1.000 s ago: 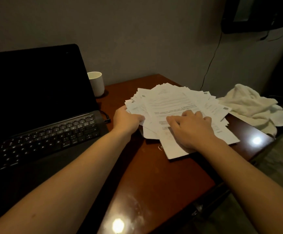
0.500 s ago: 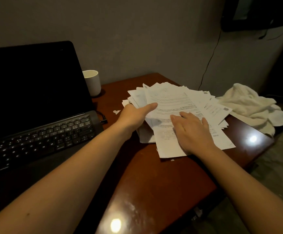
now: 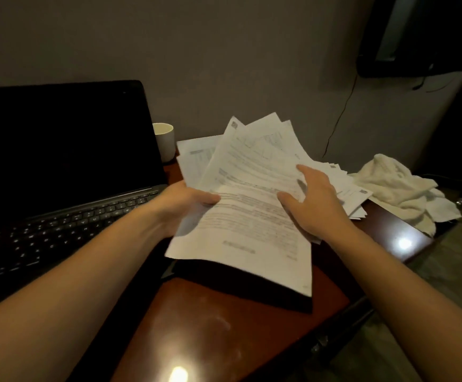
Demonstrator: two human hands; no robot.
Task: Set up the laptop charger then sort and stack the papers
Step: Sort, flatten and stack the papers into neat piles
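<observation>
Head view: left hand (image 3: 185,202) pinches the fanned papers (image 3: 252,216) by their left edge, tilted above the table (image 3: 224,326) beside the laptop (image 3: 58,216), while right hand (image 3: 315,205) lies spread-fingered on top, probably steadying them for squaring.

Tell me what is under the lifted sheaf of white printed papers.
Under the paper sheaf: dark shadow on the reddish-brown wooden table, more white sheets at right. Tabletop farther back is covered.

A plain grey-brown wall (image 3: 224,51) backs the glossy reddish-brown wooden table (image 3: 224,326) — bright glare spots on its top — beside a dim mottled floor (image 3: 445,271).
</observation>
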